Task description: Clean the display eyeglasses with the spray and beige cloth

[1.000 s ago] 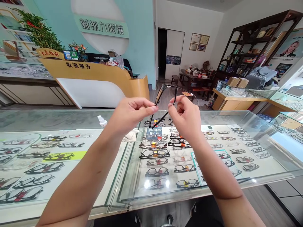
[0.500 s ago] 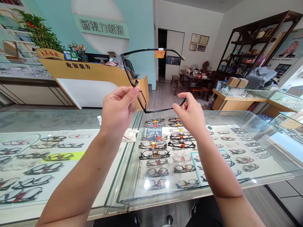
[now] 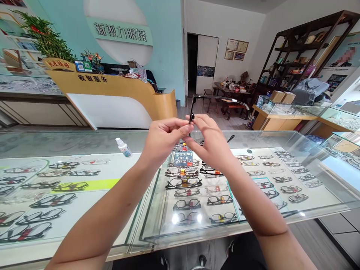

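Observation:
A pair of black-framed eyeglasses (image 3: pixel 191 108) is held up above the glass counter, its front turned nearly edge-on to me. One temple reaches right over my right hand, with an orange and white tag on it. The other temple's tip shows past the right hand's far side. My left hand (image 3: pixel 165 139) pinches the middle of the frame between thumb and fingers. My right hand (image 3: pixel 209 141) closes around the frame from the right, thumb below and fingers above. Both hands' fingertips nearly meet and hide most of the lenses.
Rows of eyeglasses (image 3: pixel 184 182) lie inside the glass display case (image 3: pixel 152 243) below my hands. A small white spray bottle (image 3: pixel 123 147) stands on the counter, left of my left hand. Beyond is a wood-coloured cashier counter (image 3: pixel 165 107); a dark shelf (image 3: pixel 292 50) stands at right.
The eyeglasses have turned edge-on and moved right and lower. My left hand moved right with them; my right hand left the temple's end for the frame front. The spray bottle has come into view.

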Tool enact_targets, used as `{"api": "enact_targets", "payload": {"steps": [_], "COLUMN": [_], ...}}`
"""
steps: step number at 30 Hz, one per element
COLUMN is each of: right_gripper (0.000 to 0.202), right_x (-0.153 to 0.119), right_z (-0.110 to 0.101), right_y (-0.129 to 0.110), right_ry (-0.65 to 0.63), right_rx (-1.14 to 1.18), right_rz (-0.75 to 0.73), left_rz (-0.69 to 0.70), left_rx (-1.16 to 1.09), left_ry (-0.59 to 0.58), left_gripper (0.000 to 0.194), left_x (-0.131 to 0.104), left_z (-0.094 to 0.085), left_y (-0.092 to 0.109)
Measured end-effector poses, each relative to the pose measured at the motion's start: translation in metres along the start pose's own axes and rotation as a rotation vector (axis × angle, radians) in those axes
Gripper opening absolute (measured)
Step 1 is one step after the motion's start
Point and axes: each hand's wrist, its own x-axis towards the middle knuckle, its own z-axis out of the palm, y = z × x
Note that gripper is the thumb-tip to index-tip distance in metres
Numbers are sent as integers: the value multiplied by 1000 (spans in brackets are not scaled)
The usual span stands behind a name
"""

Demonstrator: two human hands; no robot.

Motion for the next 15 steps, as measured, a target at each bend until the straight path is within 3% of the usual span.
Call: {"api": "enact_targets", "payload": {"steps": [6,11,15], "right_gripper": [24,36,34], "right_x": [2,0,0], "right_z": [-1,2,0], "right_y": [0,7,13], "right_ry": [-25,24,75], "right_rx": [-16,-31,4], "right_rz": [36,46,74], "left_rz": [-33,-14,43], "left_rx": [12,108,111], "left_ry": [-52,-1,74], "left_gripper": [35,27,21], "left_x": [1,6,9], "left_z": [-2,-14,-27], "left_y": [0,-7,0]}}
